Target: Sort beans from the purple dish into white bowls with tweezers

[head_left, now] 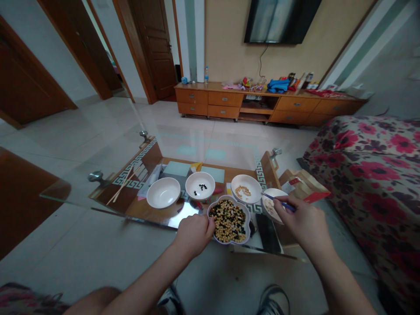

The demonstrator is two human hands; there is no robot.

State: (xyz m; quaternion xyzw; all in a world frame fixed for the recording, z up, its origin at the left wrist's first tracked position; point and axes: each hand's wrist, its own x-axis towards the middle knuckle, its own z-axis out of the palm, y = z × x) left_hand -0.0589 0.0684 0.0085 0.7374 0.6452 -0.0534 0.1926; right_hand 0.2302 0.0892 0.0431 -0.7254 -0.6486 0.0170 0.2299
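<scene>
My left hand is closed on the left rim of a flower-shaped bowl, thumb at the edge. The bowl is full of mixed yellow and black beans with a few pale and reddish bits. My right hand pinches a slim purple tweezers-like tool. Its narrow tip points left, between a white bowl with yellow beans and a white bowl with pale pieces, partly covered by this hand. Further left stand a white bowl with several black beans and an empty white bowl.
All the bowls stand on a glass table with a wooden shelf below. Chopsticks are at the left, and a brown paper bag is at the right. A flowered sofa borders the right side; a low cabinet lines the wall.
</scene>
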